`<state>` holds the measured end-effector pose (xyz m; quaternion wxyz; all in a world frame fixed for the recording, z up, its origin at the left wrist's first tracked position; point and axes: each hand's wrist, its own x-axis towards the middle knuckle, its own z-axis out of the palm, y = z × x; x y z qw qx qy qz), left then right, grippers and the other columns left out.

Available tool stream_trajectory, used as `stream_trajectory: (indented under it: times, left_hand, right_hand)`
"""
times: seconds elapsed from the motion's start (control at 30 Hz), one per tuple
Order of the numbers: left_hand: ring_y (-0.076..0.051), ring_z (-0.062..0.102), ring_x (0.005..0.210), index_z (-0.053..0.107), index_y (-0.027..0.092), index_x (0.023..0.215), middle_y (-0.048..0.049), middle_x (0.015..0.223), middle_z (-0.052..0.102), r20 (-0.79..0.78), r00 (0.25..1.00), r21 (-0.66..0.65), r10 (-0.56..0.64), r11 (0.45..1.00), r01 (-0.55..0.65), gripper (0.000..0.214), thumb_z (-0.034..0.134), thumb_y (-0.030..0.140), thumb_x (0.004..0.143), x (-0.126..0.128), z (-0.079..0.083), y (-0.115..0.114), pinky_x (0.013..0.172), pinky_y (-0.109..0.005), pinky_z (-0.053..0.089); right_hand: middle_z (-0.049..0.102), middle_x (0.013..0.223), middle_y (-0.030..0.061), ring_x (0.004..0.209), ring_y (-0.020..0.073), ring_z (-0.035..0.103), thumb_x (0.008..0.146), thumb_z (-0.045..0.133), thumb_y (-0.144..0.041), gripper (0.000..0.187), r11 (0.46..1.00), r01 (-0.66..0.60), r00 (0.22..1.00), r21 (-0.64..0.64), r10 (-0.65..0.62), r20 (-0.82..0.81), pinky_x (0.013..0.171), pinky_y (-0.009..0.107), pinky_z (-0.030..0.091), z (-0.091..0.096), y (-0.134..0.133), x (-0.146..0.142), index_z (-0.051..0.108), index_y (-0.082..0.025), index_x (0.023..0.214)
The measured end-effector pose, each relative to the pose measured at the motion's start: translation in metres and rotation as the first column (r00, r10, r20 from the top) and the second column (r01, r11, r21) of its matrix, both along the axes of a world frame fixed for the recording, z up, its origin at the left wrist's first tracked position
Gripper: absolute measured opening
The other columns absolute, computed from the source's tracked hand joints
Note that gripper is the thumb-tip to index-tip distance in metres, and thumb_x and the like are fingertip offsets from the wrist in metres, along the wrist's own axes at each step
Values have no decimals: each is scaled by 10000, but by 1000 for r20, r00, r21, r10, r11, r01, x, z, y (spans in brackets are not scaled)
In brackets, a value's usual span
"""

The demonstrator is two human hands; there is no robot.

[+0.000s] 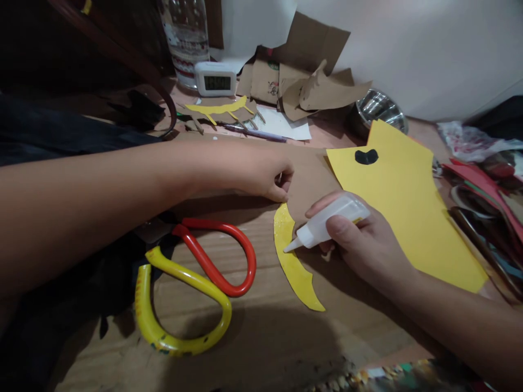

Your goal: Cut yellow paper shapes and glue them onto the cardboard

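A curved yellow paper cutout [292, 267] with a scalloped edge lies on brown cardboard [253, 348]. My left hand [273, 177] pinches its upper tip between thumb and fingers. In my right hand [359, 234] is a white squeeze glue bottle [333, 218], tilted so that its nozzle meets or nearly meets the middle of the cutout. Shiny wet spots show on the strip's upper part. Left of the cutout lie scissors with one red handle [247, 245] and one yellow handle [183, 348]; their blades are hidden under my left forearm.
Yellow paper [412, 218] with a black patch lies to the right. Behind are a digital clock [216, 80], a plastic bottle [186, 43], cardboard scraps [318, 90], a pen [257, 133] and a metal bowl [379, 109]. Red paper [482, 188] and plastic wrap crowd the right edge.
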<state>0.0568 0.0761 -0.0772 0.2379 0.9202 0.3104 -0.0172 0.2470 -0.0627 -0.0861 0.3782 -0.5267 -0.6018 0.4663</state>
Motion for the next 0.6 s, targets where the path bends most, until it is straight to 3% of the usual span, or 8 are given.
stream_trajectory:
  times: [0.6]
  left_hand:
    - [-141, 554, 636, 740, 274, 971, 15, 819, 733, -23, 999, 53, -37, 998, 38, 247, 631, 433, 815, -1, 2, -1, 596, -289, 290]
  right_hand:
    - [624, 615, -39, 485, 84, 540, 851, 734, -624, 417, 999, -2, 1000, 49, 1, 4, 453, 186, 452, 2, 0, -1, 671, -212, 878]
